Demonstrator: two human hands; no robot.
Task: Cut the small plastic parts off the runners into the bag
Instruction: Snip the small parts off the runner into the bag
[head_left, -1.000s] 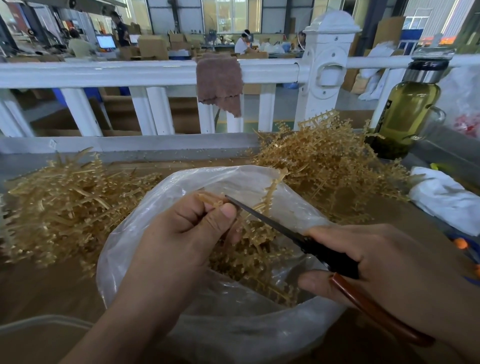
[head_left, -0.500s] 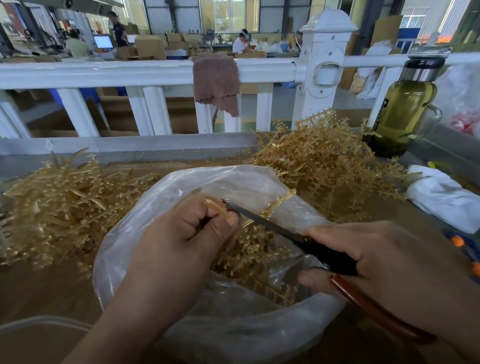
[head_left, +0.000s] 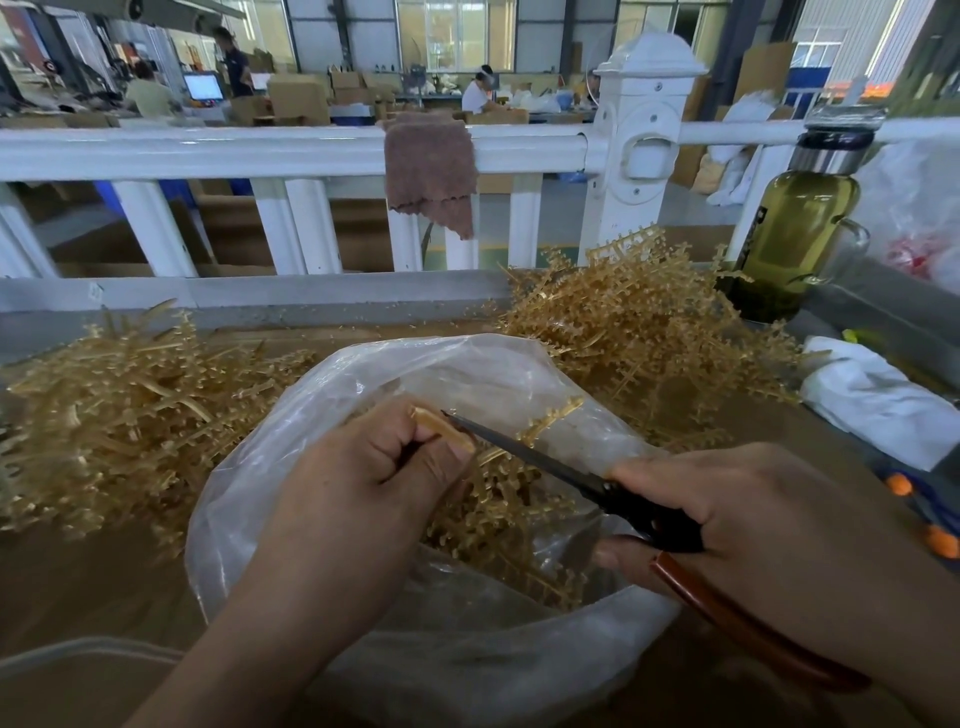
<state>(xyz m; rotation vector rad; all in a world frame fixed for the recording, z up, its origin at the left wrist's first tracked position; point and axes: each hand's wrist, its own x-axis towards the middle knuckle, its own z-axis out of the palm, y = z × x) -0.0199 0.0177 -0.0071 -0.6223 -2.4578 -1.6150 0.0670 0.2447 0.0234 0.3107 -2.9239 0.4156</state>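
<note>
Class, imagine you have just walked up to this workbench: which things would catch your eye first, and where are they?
Front and centre, the left hand pinches a golden plastic runner over an open clear bag, while the right hand points dark scissors at it. Heaps of golden runners lie to the left and back right. A bottle of yellowish liquid stands far right.

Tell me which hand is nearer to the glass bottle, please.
Right. The right hand grips the scissors in the lower right, below the bottle at the far right. The left hand pinches a runner over the bag, further left.
</note>
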